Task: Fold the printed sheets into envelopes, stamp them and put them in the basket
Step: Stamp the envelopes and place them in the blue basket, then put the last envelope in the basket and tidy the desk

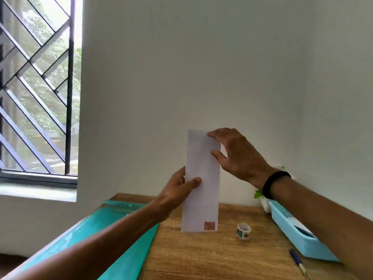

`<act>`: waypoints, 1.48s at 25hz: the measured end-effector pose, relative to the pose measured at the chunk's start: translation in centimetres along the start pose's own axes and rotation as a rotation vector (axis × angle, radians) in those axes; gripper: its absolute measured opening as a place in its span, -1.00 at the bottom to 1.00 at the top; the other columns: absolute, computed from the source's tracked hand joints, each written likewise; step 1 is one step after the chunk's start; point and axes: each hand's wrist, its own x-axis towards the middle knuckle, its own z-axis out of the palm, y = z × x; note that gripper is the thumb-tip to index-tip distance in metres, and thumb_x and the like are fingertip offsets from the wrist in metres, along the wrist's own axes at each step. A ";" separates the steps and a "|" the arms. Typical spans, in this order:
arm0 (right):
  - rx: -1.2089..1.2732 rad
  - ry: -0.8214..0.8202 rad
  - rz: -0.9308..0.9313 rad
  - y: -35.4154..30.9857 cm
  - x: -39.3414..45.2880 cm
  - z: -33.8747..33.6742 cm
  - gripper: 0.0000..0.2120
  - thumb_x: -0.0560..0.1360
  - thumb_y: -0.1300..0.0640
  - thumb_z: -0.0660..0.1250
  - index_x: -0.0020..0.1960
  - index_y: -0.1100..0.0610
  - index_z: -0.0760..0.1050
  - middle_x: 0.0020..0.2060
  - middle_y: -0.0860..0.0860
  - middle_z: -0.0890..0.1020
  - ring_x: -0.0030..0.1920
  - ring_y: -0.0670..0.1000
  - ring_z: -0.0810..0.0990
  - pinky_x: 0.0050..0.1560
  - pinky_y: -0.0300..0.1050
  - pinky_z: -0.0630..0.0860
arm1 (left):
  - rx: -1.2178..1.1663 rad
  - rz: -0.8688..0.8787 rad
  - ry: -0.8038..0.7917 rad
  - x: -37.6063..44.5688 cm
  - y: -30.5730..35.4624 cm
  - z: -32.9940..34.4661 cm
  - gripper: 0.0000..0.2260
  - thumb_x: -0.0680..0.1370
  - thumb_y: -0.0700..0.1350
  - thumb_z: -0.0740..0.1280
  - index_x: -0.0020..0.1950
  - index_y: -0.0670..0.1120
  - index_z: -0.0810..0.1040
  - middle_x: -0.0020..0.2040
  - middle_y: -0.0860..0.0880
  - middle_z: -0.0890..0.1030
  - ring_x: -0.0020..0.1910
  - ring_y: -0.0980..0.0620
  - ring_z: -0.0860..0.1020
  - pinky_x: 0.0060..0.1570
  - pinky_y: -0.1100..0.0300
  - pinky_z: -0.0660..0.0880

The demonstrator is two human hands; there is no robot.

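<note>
A white folded envelope [201, 182] stands upright in the air above the wooden table [212, 257], with a reddish stamp [209, 225] at its lower right corner. My left hand [179, 190] grips its left edge at mid-height, thumb across the front. My right hand [236, 156] pinches the upper right edge with thumb and fingers. A light blue basket [290, 235] sits on the table at the right, partly hidden behind my right forearm, with something white and dark inside.
A roll of patterned tape [243, 230] stands on the table below the envelope. A blue pen [298, 263] lies near the front right. A teal plastic sheet [113, 229] covers the table's left side. A window is at left, a white wall behind.
</note>
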 end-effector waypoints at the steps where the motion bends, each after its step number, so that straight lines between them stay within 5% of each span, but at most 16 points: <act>1: -0.008 -0.020 0.013 0.0 1.4 -1.1 -0.49 0.57 0.11 0.42 0.50 0.10 0.44 0.37 0.07 0.57 0.39 0.11 0.49 0.39 -0.02 0.47 | 0.074 0.030 -0.015 0.4 0.8 0.2 -0.67 0.64 0.05 0.38 0.39 0.05 0.47 0.20 -0.02 0.69 0.09 -0.01 0.73 0.05 0.01 0.70; 4: -0.120 -0.076 0.046 -0.2 3.8 -3.9 -0.57 0.55 0.15 0.41 0.41 0.05 0.50 0.26 0.11 0.63 0.29 0.18 0.57 0.22 0.11 0.56 | 0.345 0.131 -0.009 1.3 2.2 1.1 -0.68 0.63 0.09 0.38 0.34 0.01 0.51 0.16 0.01 0.70 0.02 0.01 0.73 -0.03 0.08 0.72; 7: -0.292 -0.171 0.121 -0.3 3.7 -6.6 -0.75 0.54 0.17 0.38 0.20 0.00 0.57 0.11 0.09 0.63 0.07 0.19 0.63 -0.04 -0.01 0.50 | 0.641 0.210 0.038 2.0 3.0 2.2 -0.73 0.65 0.07 0.35 0.25 -0.07 0.57 0.08 -0.01 0.69 -0.07 0.03 0.71 -0.21 0.29 0.62; 13: -0.528 -0.418 0.076 -0.6 -1.3 -9.4 -0.87 0.59 0.12 0.37 0.13 0.08 0.55 0.06 0.11 0.57 -0.15 0.10 0.48 -0.16 -0.06 0.39 | 1.007 0.474 -0.099 4.5 3.2 3.7 -0.84 0.64 -0.03 0.35 0.09 -0.10 0.61 -0.08 -0.06 0.68 -0.20 -0.06 0.63 -0.20 0.01 0.61; 16: -0.546 -0.417 0.175 1.2 -4.5 -10.6 -0.87 0.60 0.27 0.31 0.14 0.16 0.53 0.06 0.16 0.54 -0.16 0.11 0.46 -0.17 -0.05 0.40 | 1.160 0.556 -0.072 6.5 5.9 6.7 -0.77 0.63 -0.02 0.35 0.26 -0.04 0.56 0.11 -0.08 0.70 0.11 -0.17 0.62 0.11 -0.13 0.55; 20: -0.255 -0.255 0.556 4.9 -9.3 -14.3 -0.91 0.53 0.34 0.39 0.01 0.21 0.60 -0.03 0.18 0.68 -0.20 0.13 0.72 -0.21 -0.08 0.67 | 1.007 0.868 0.129 5.4 8.7 13.1 -0.62 0.61 0.19 0.33 0.33 0.02 0.51 0.29 -0.08 0.60 0.35 -0.15 0.48 0.39 -0.18 0.36; 22: -0.093 -0.189 0.765 6.4 -12.2 -16.4 -0.92 0.49 0.36 0.45 -0.05 0.23 0.65 -0.16 0.18 0.73 -0.27 0.11 0.78 -0.26 -0.16 0.68 | 0.945 1.007 0.041 2.7 8.5 16.9 -0.57 0.59 0.32 0.26 0.22 0.02 0.57 0.21 -0.06 0.62 0.24 -0.09 0.52 0.37 -0.10 0.35; 25: 0.190 -0.126 0.998 7.3 -16.0 -18.6 -0.90 0.46 0.40 0.52 -0.03 0.33 0.65 -0.11 0.23 0.74 -0.17 0.19 0.79 0.03 0.07 0.72 | 1.025 1.136 -0.084 -1.5 6.1 21.8 -0.52 0.56 0.41 0.21 0.14 0.05 0.60 0.14 -0.03 0.65 0.15 -0.07 0.54 0.36 -0.08 0.31; 27: 0.300 -0.097 1.093 7.3 -17.9 -19.2 -0.90 0.47 0.44 0.50 -0.04 0.39 0.62 -0.06 0.29 0.72 -0.11 0.25 0.78 0.07 0.09 0.71 | 1.038 1.157 -0.068 -3.4 3.9 23.6 -0.60 0.59 0.34 0.24 0.11 0.06 0.60 0.12 -0.02 0.65 0.13 -0.08 0.54 0.34 -0.11 0.30; 33: 0.459 0.002 1.272 6.3 -22.2 -20.2 -0.94 0.48 0.55 0.41 -0.11 0.45 0.57 -0.02 0.36 0.65 -0.14 0.28 0.73 -0.28 -0.11 0.72 | 0.855 1.036 0.109 -7.5 1.1 26.4 -0.87 0.59 0.07 0.36 0.07 0.07 0.61 0.06 0.05 0.68 0.08 -0.06 0.59 0.31 -0.16 0.33; 37: 0.461 -0.001 1.334 6.1 -24.1 -20.0 -0.93 0.48 0.56 0.41 -0.05 0.51 0.57 -0.06 0.37 0.67 -0.15 0.28 0.73 -0.18 -0.01 0.74 | 0.892 1.001 0.081 -9.1 0.8 27.4 -0.86 0.59 0.06 0.36 0.11 0.07 0.58 0.12 0.02 0.70 0.13 -0.07 0.59 0.35 -0.21 0.33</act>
